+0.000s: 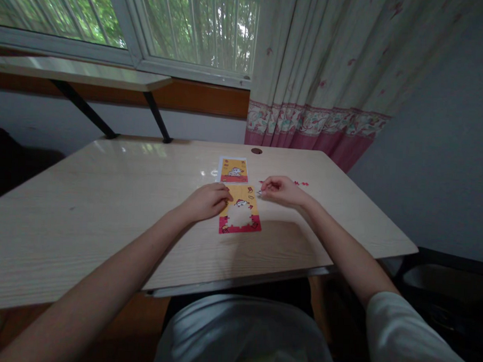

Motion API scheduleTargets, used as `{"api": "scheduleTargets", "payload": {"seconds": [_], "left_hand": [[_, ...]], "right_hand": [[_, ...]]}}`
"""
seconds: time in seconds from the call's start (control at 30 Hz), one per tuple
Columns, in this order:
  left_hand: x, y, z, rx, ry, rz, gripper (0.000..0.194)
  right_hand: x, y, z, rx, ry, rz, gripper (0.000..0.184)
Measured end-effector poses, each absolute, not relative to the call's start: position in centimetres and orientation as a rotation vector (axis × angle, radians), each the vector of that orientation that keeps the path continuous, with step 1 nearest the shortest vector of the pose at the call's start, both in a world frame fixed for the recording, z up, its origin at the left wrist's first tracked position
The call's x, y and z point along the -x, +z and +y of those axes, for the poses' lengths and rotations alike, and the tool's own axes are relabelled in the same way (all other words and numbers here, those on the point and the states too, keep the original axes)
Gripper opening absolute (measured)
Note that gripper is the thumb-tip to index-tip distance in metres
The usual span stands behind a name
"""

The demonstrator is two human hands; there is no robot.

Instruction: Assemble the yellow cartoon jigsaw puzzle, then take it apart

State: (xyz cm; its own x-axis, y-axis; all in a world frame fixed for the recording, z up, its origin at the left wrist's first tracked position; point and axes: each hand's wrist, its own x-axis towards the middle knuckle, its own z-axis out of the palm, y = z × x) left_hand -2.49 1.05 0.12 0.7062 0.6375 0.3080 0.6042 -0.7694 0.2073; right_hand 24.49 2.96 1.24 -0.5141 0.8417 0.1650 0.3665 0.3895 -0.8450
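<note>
A small yellow and red jigsaw puzzle (241,210) lies on the wooden table (104,207), its middle area pale and unfilled. My left hand (206,201) rests with curled fingers on the puzzle's upper left edge. My right hand (280,190) hovers at the puzzle's upper right corner, its fingers pinched on a small puzzle piece (259,192). A printed reference picture (234,170) of the same yellow and red design lies just behind the puzzle. A few loose red puzzle pieces (301,183) lie to the right of my right hand.
A round cable hole (256,150) sits near the table's far edge. Behind the table are a window with a shelf on black brackets (86,73) and a floral curtain (322,72). A grey wall stands to the right.
</note>
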Motion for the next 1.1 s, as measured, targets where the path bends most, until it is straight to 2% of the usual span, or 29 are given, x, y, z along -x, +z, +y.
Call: {"api": "scheduleTargets", "payload": {"seconds": [0.1, 0.2, 0.53, 0.8, 1.1], "left_hand": [[2.2, 0.1, 0.7, -2.734, 0.7, 0.98, 0.023], [1.6, 0.3, 0.3, -2.618, 0.794, 0.89, 0.018], [0.7, 0.6, -0.1, -2.361, 0.914, 0.874, 0.015], [0.8, -1.0, 1.0, -1.926, 1.056, 1.032, 0.02], [0.5, -1.2, 1.2, -1.742, 1.118, 1.005, 0.013]], "right_hand": [[-21.5, 0.4, 1.5, 0.941, 1.096, -2.095, 0.026], [-19.8, 0.1, 0.4, 0.926, 0.988, -2.11, 0.021], [-19.7, -0.3, 0.6, 0.93, 0.836, -2.088, 0.021], [-20.5, 0.0, 0.9, 0.864, 0.246, -2.101, 0.018], [-20.7, 0.0, 0.8, 0.768, 0.04, -2.181, 0.019]]}}
